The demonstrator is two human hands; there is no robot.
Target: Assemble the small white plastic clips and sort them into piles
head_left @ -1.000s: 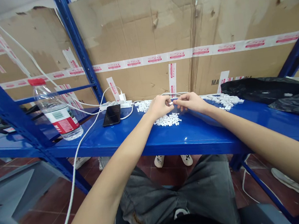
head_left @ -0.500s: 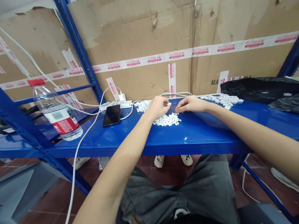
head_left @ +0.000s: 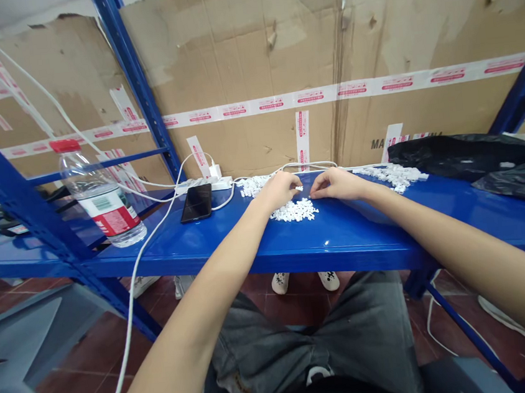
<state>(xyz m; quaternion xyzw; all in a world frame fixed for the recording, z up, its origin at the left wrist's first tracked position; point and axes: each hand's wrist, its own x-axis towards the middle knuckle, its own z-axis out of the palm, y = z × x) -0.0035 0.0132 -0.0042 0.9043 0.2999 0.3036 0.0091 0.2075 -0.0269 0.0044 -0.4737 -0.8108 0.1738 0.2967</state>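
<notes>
Pinched in the fingers of my left hand (head_left: 284,189) is a small white plastic piece (head_left: 298,188). My right hand (head_left: 331,184) faces it a short way to the right, thumb and fingertips together; whatever lies between them is too small to make out. Just below both hands is a pile of small white pieces (head_left: 294,210) on the blue shelf (head_left: 230,243). Another pile of white pieces (head_left: 252,186) lies behind my left wrist, partly hidden by it. To the right of my right hand spreads a third pile of white pieces (head_left: 396,176).
A black phone (head_left: 196,203) lies left of the piles, beside a white power strip (head_left: 181,187) with cables. Further left stands a water bottle (head_left: 108,206). Black plastic bags (head_left: 465,159) rest at the right. Cardboard (head_left: 247,54) walls off the back. A white cable (head_left: 130,304) hangs over the front edge.
My left hand has tilted its white piece slightly downward. My right fingertips have closed a little and dipped toward the near pile. The rest looks the same.
</notes>
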